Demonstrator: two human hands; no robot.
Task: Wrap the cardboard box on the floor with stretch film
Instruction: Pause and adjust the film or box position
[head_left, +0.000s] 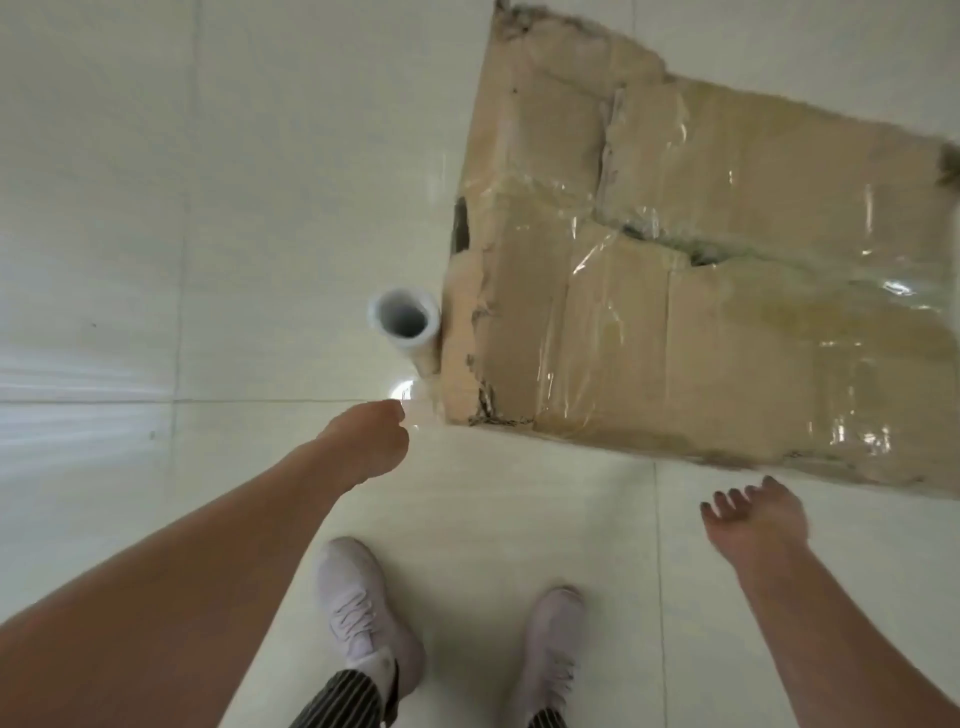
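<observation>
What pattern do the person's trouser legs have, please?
The trouser legs are dark with thin white stripes, seen at the bottom of the head view.

On floor (156, 208), far right: cardboard box (701, 291). Against its left edge, upright and touching: film roll (405, 322). In front of roll, near box's near-left corner: left hand (369, 441), film end (415, 413) in its fingers. Just before box's near edge: right hand (753, 519). Nearest, between both arms: left shoe (363, 613), right shoe (550, 649).

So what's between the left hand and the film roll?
Head view: floor tile and what looks like clear film stretched from the film roll to the left hand.
</observation>
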